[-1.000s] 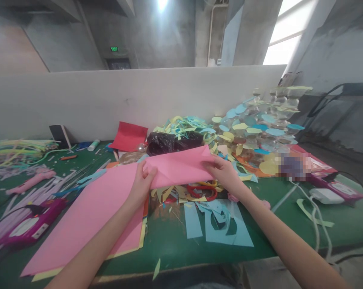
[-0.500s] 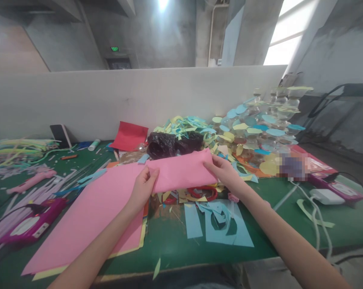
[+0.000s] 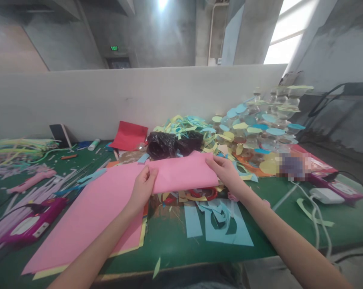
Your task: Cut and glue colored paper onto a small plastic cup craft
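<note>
- My left hand [image 3: 141, 186] pinches 1 pink paper strip [image 3: 183, 174] at its left end.
- My right hand [image 3: 227, 173] grips its right end.
- Strip hangs above paper scraps [image 3: 182, 196], near large pink sheet [image 3: 94, 212].

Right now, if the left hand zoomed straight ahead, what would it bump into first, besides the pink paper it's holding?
Probably the shiny black plastic, beyond the pink paper the left hand holds, though depth is unclear here.
</note>
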`<state>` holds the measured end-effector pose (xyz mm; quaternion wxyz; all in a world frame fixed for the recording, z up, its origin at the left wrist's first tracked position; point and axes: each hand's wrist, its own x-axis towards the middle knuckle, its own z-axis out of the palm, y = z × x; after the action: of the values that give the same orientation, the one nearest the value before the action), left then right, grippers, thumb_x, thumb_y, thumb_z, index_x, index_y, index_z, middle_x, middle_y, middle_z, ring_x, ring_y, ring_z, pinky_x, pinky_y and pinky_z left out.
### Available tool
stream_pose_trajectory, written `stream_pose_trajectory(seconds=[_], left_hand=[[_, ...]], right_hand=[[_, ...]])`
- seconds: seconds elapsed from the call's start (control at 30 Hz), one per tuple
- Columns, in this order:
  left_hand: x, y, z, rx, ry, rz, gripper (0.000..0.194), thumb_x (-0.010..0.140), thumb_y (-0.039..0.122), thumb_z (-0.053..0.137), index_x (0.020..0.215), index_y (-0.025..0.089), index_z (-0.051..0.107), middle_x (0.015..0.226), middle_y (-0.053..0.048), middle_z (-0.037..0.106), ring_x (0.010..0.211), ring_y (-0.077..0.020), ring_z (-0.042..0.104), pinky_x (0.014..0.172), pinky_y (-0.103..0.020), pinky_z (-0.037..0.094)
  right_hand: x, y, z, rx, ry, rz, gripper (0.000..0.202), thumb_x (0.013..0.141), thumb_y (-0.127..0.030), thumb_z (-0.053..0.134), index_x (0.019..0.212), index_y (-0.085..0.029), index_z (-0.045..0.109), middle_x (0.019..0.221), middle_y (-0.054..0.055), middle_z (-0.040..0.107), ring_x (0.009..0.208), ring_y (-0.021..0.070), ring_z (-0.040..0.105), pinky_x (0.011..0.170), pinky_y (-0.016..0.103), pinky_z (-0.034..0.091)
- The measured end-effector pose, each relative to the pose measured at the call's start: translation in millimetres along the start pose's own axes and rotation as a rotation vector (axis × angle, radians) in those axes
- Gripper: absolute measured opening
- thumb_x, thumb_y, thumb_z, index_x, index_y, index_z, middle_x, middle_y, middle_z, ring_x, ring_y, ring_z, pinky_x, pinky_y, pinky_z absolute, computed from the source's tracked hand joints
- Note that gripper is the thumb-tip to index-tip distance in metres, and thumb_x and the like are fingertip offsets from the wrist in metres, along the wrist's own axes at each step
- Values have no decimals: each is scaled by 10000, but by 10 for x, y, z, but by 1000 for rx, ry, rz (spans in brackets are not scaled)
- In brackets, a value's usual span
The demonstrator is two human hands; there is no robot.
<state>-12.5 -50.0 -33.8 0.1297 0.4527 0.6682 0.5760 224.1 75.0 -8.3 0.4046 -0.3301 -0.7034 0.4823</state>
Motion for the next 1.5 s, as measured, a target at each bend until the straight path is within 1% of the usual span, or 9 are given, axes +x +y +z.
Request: stream_pose_trajectory(seconds=[0.13, 0.3, 0.57, 0.77, 1.07, 1.23, 1.33, 1.43, 1.5], left_hand=[[16, -13, -7, 54, 26, 7, 302, 896, 449, 459, 729, 200, 494, 724, 12, 484, 684, -150, 411, 589, -243, 325], [19, -8, -6, 74, 43, 1, 331, 886, 483, 457, 724, 199, 505, 689, 12, 468, 675, -160, 409, 595, -248, 333], [15, -12, -19, 75, 57, 13, 369, 882, 507, 477, 677, 201, 478, 654, 16, 456, 656, -158, 410, 588, -245, 327], [-6, 7, -15, 120, 46, 14, 354, 914, 476, 435, 697, 201, 484, 672, 12, 479, 661, -162, 422, 594, -251, 329], [-22, 33, -3, 219, 37, 39, 335, 943, 465, 380, 767, 207, 501, 742, 1, 528, 739, -182, 483, 679, -258, 358], [-43, 64, -18, 333, 51, 66, 310, 952, 448, 365, 763, 227, 472, 697, 6, 521, 672, -189, 481, 642, -264, 336], [-44, 74, -23, 383, 51, 78, 287, 952, 436, 361, 804, 231, 498, 725, -9, 553, 661, -201, 491, 643, -273, 335], [-38, 67, -30, 395, 61, 89, 275, 941, 431, 373, 828, 230, 523, 757, -28, 577, 675, -212, 501, 653, -281, 343], [-29, 60, -40, 366, 75, 95, 269, 933, 428, 391, 817, 227, 526, 754, -29, 572, 687, -210, 497, 653, -280, 347]], right_hand=[[17, 28, -17, -93, 7, -35, 430, 829, -591, 507, 684, -188, 543, 607, -28, 457, 562, 117, 380, 527, 251, 277], [27, 64, -43, -129, -20, -54, 448, 854, -607, 478, 706, -189, 547, 607, -30, 429, 566, 119, 359, 525, 256, 254], [21, 55, -61, -191, -20, -69, 447, 867, -592, 463, 669, -193, 493, 599, -26, 371, 579, 124, 335, 523, 260, 252], [28, 67, -56, -213, -18, -77, 468, 875, -599, 453, 631, -202, 418, 603, -33, 306, 569, 114, 278, 520, 268, 195], [24, 70, -58, -240, -25, -81, 485, 871, -627, 439, 633, -208, 383, 615, -28, 293, 586, 121, 277, 533, 269, 203], [23, 69, -44, -293, -4, -49, 478, 873, -618, 441, 632, -211, 374, 600, -28, 291, 572, 122, 287, 511, 269, 211], [15, 69, -20, -316, 7, -53, 464, 879, -583, 440, 609, -214, 360, 581, -23, 307, 567, 127, 309, 496, 271, 220], [12, 65, -8, -329, 13, -68, 472, 876, -565, 446, 587, -217, 310, 565, -26, 308, 553, 123, 320, 490, 269, 228], [25, 60, -17, -303, 0, -70, 477, 874, -576, 452, 585, -217, 329, 559, -30, 333, 547, 122, 343, 493, 265, 247]])
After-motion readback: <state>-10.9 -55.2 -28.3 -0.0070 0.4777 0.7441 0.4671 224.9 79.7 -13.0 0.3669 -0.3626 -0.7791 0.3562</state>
